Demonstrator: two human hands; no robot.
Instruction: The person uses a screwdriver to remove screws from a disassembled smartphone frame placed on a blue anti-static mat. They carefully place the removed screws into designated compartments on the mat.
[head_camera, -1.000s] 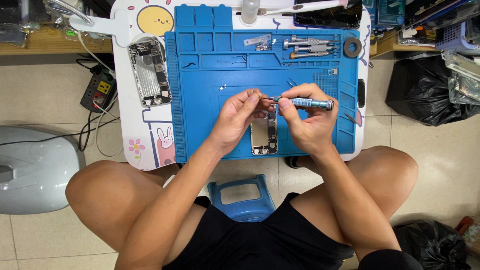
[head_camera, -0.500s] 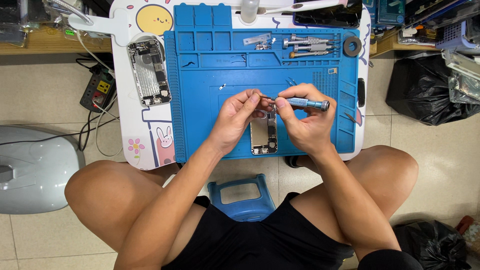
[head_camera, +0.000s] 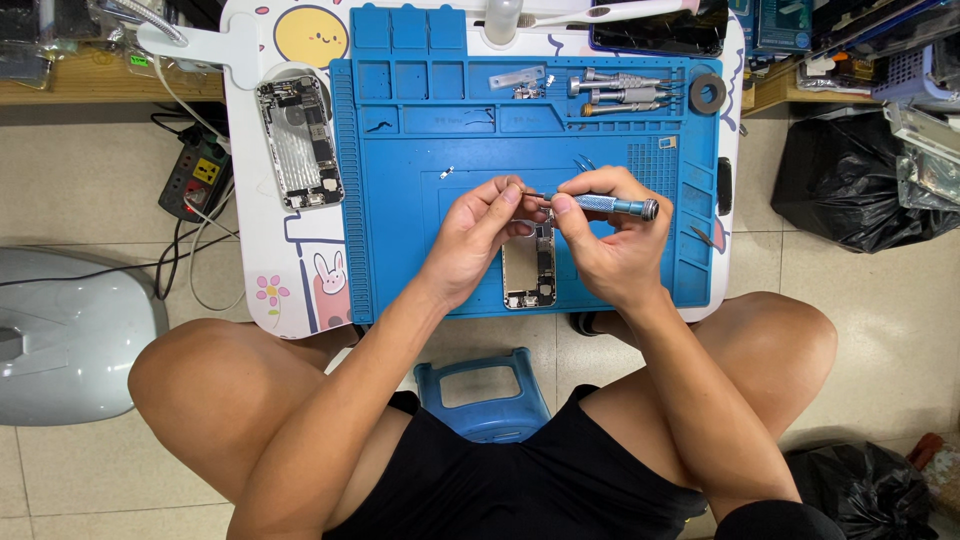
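Right hand (head_camera: 612, 243): closed around blue-handled screwdriver (head_camera: 605, 204), shaft level, tip pointing to 9 o'clock. Left hand (head_camera: 478, 235): fingertips pinched narrow at screwdriver tip, over top end of opened phone (head_camera: 529, 272). Phone lying on blue work mat (head_camera: 420, 250), between both hands. Second opened phone (head_camera: 299, 141) at 10 o'clock, off the mat. Spare screwdrivers (head_camera: 620, 92) at 1 o'clock, tape roll (head_camera: 707, 93) beside them.
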